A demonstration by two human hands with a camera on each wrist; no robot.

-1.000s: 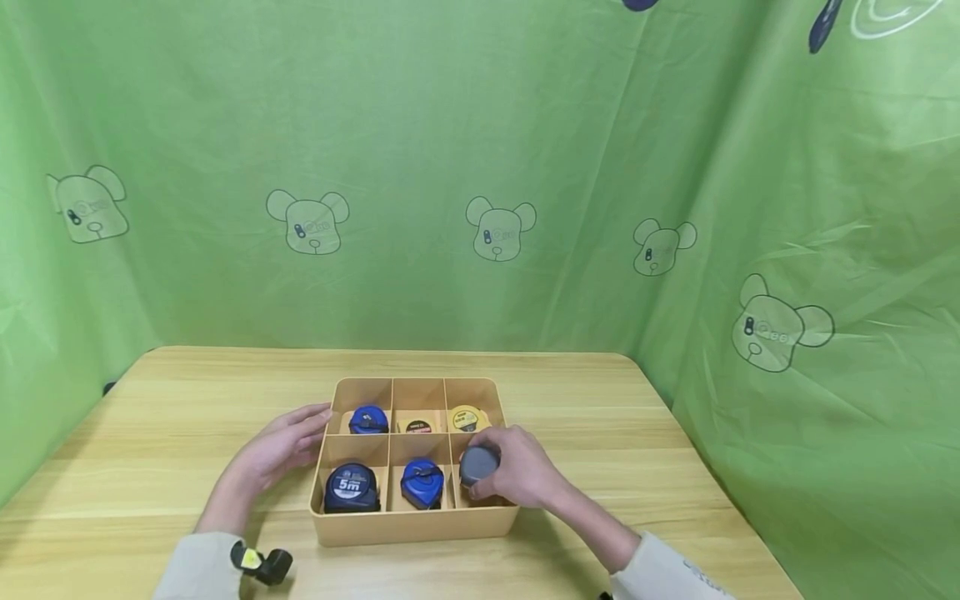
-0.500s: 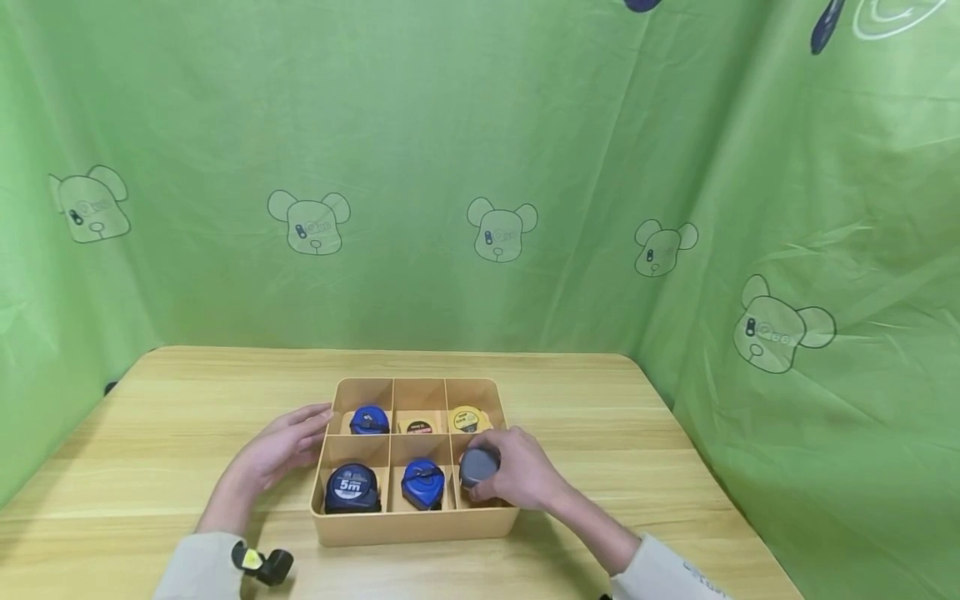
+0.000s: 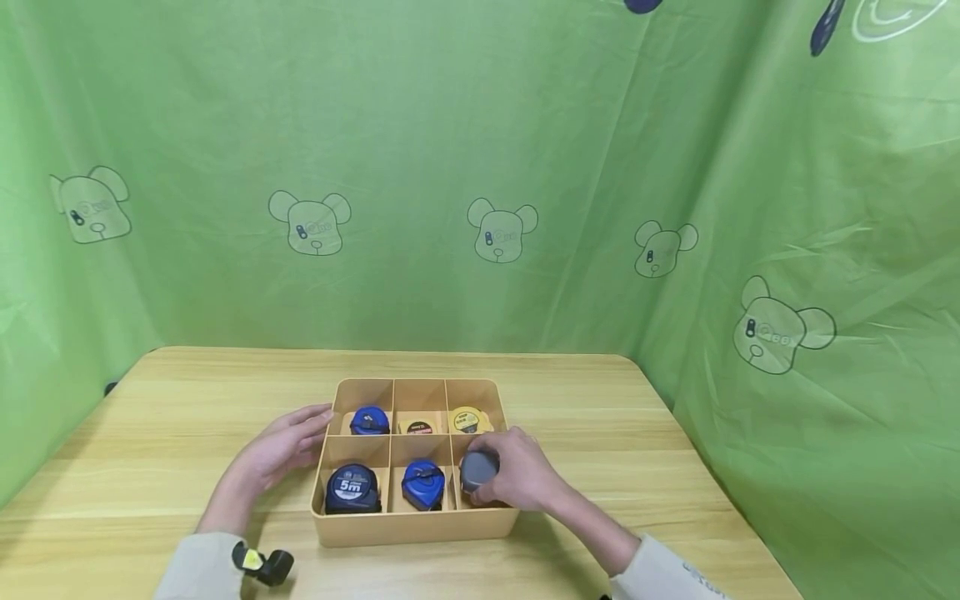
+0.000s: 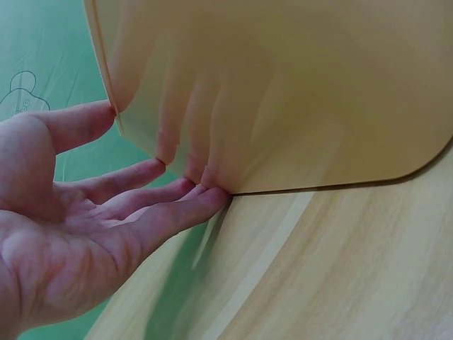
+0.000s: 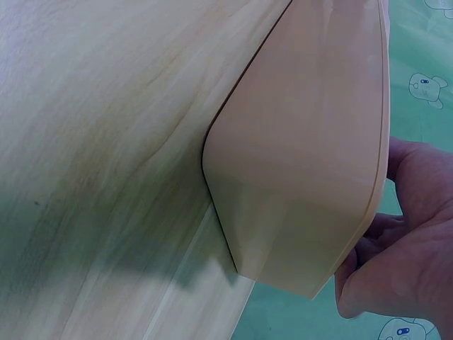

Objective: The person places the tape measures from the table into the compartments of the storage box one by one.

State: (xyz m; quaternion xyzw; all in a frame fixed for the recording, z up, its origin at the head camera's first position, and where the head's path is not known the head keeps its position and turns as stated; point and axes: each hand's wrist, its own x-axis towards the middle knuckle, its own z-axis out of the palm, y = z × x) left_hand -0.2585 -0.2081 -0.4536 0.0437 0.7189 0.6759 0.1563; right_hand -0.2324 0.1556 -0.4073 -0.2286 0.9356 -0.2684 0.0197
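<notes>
A tan divided box (image 3: 412,527) stands on the table, with a tape measure in each compartment. My right hand (image 3: 521,471) reaches over the right wall and grips a dark grey tape measure (image 3: 478,469) in the front right compartment. In the right wrist view the box wall hides that tape measure. Fingertips of my left hand (image 4: 106,205) touch the outside of the left wall, fingers nearly straight. The front row also holds a black 5m tape measure (image 3: 352,490) and a blue tape measure (image 3: 423,485).
In the back row lie a blue tape measure (image 3: 370,421), a low yellow one with a dark label (image 3: 417,427) and a yellow tape measure (image 3: 468,420). The wooden table (image 3: 615,417) is bounded by a green curtain (image 3: 405,167) behind and at the sides.
</notes>
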